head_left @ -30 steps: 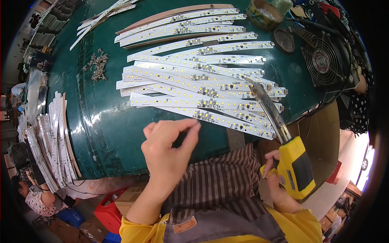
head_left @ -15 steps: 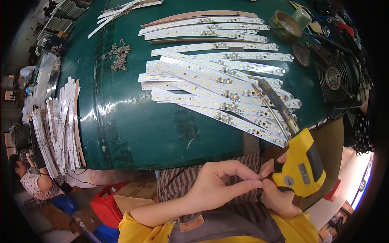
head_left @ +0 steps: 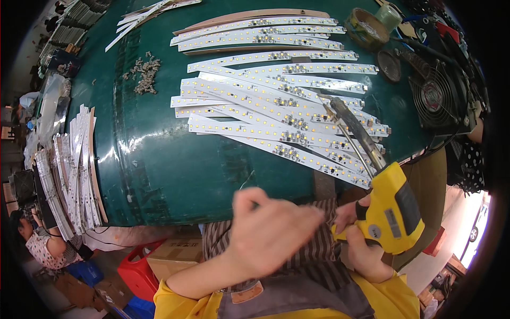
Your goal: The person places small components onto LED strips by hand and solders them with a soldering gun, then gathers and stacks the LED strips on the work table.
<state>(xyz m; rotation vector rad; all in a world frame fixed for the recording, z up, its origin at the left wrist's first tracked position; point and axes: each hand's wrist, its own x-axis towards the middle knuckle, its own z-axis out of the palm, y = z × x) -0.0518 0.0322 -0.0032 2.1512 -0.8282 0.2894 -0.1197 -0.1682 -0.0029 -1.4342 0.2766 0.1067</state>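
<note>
My right hand (head_left: 364, 252) grips a yellow and black soldering gun (head_left: 388, 218). The gun's dark tip and a thin metal tube point up and left over white LED circuit strips (head_left: 319, 141) lying on a green table. To its left, my left hand (head_left: 276, 234) is lifted in front of my striped apron, near the table's front edge. Motion smears its fingers, which look bent, and I cannot see whether anything is in them. The fanned strips carry rows of yellowish LEDs and small electronic parts.
A heap of small greyish parts (head_left: 144, 74) lies on the green table (head_left: 154, 175). More strips (head_left: 79, 175) are stacked at the left edge. A round tub (head_left: 366, 31) and a fan (head_left: 438, 98) stand at the right. Another person (head_left: 48, 239) sits at far left.
My left hand has moved up and away from my right hand, where its fingertips were pinched together. The soldering gun stays in my right hand, and the view has shifted slightly.
</note>
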